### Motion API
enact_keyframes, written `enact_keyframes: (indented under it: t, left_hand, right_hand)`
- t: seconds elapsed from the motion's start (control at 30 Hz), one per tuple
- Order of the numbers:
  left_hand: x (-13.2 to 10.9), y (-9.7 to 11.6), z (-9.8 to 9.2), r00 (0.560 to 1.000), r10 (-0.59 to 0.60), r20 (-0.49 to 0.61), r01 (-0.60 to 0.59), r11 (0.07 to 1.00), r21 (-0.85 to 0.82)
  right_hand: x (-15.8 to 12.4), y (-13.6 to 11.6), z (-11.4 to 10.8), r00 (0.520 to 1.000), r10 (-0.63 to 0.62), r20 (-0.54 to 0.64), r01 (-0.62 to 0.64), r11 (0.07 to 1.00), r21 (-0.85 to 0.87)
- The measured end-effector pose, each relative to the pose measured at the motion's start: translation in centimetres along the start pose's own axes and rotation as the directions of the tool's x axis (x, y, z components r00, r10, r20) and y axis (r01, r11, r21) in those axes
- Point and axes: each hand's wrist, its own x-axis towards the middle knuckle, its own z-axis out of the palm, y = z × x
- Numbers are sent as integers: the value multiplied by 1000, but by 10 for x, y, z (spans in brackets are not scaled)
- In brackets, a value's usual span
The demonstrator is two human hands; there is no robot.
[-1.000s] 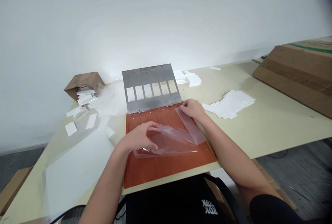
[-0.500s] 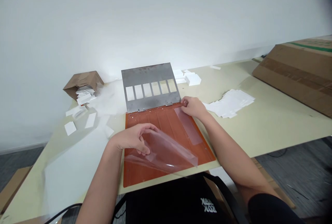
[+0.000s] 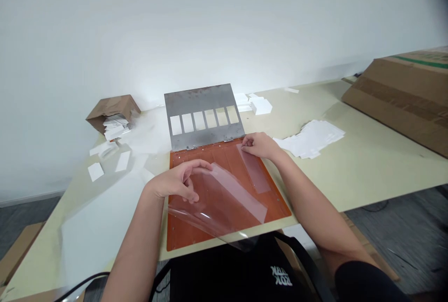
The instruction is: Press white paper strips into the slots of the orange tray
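An orange board (image 3: pixel 185 239) lies on the table in front of me, and a hinged grey metal plate (image 3: pixel 196 101) with several rectangular windows is raised behind it. My left hand (image 3: pixel 175 183) holds a clear plastic sheet (image 3: pixel 227 194) by its upper edge, thumb below and fingers above. The sheet bows over the board, its lower part curling past the front edge. Near the board's far right corner, the fingers of my right hand (image 3: pixel 261 145) are closed at the top end of a narrow clear plastic strip (image 3: pixel 257 171). That strip lies along the board's right side.
White cards (image 3: pixel 315 136) lie fanned out on the right, with a stack of white cards (image 3: pixel 261 105) behind. A brown paper bag (image 3: pixel 117 103) spills white cards at the left. Plastic sheets (image 3: pixel 94 232) cover the left table. A large cardboard box (image 3: pixel 402 96) stands far right.
My left hand has shifted slightly up and left, lifting the sheet, whose lower part now curls over the front edge. My right fingers have moved slightly down from the board's corner onto the strip.
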Motion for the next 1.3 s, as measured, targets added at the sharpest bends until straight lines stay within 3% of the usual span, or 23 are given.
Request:
enact_keyframes:
  t: [0.13, 0.27, 0.33, 0.4, 0.43, 0.47, 0.5, 0.57, 0.63, 0.67, 0.7, 0.73, 0.77, 0.8, 0.83, 0.87, 0.93, 0.97, 1.07, 1.13, 1.23, 1.3]
  left_hand:
    - [1, -2, -1, 997, 37, -65, -38, 999, -28]
    - [1, -5, -2, 980, 136, -142, -152, 983, -105]
    - [2, -5, -2, 950, 188, -251, -222, 968, -116]
    - [5, -4, -2, 862, 262, -433, -329, 940, -86]
    - [7, -4, -2, 778, 312, -546, -396, 917, -40]
    - [9, -4, -3, 655, 367, -661, -461, 887, 35]
    - [11, -5, -4, 496, 421, -760, -511, 849, 137]
    - [13, -6, -7, 124, 507, -853, -508, 771, 384]
    - [11, -9, -11, -202, 589, -782, -371, 693, 618]
    - [10, -11, -12, -321, 646, -692, -272, 637, 721]
    - [8, -14, -13, -411, 710, -571, -166, 558, 813]
    - [7, -16, -13, -460, 776, -431, -57, 459, 887]
    - [7, -18, -12, -458, 837, -300, 37, 356, 934]
    - [9, -21, -9, -417, 887, -198, 106, 264, 959]
    - [12, -23, -5, -323, 936, -144, 135, 196, 971]
    - [17, -24, 1, -198, 969, -149, 131, 177, 976]
    - [31, -27, 15, 50, 982, -184, 26, 182, 983]
    - [38, -28, 22, 113, 974, -198, -8, 200, 980]
    - [55, -31, 41, 173, 949, -265, -47, 277, 960]
    - [60, -32, 48, 205, 907, -367, -79, 389, 918]
    - [60, -33, 50, 288, 848, -445, -170, 503, 847]
    - [60, -35, 49, 315, 856, -411, -208, 485, 850]
  right_hand:
    - [0, 0, 1, 1000, 0, -5, 0, 1000, 7]
    - [-1, -1, 0, 1000, -7, -9, 8, 1000, 18]
    - [-2, -2, -1, 1000, -6, -18, 6, 1000, 26]
    - [-3, -2, -1, 999, -3, -37, 5, 999, 38]
    - [-3, -3, -1, 999, -6, -50, 8, 999, 44]
    - [-3, -3, -1, 998, -12, -65, 16, 999, 51]
    - [-3, -3, -1, 996, -24, -82, 29, 998, 59]
    - [-3, -3, 1, 991, -60, -123, 70, 995, 74]
    - [-2, -4, 3, 977, -108, -185, 127, 988, 90]
    - [-2, -5, 4, 965, -139, -224, 165, 981, 100]
    - [-2, -6, 5, 948, -175, -267, 210, 972, 109]
    - [-2, -8, 6, 926, -217, -310, 263, 958, 117]
    - [-2, -11, 7, 899, -263, -350, 322, 939, 122]
    - [-3, -14, 7, 869, -313, -384, 384, 915, 123]
    - [-5, -18, 8, 836, -362, -413, 444, 888, 120]
    - [-6, -22, 8, 801, -409, -436, 500, 859, 113]
    - [-11, -31, 10, 741, -486, -464, 589, 802, 100]
    - [-13, -35, 11, 711, -521, -472, 627, 773, 92]
    - [-20, -45, 17, 584, -641, -499, 742, 671, 6]
    - [-23, -50, 22, 493, -700, -517, 786, 613, -81]
    - [-27, -55, 25, 450, -726, -521, 789, 596, -148]
    - [-29, -58, 24, 430, -739, -518, 785, 589, -189]
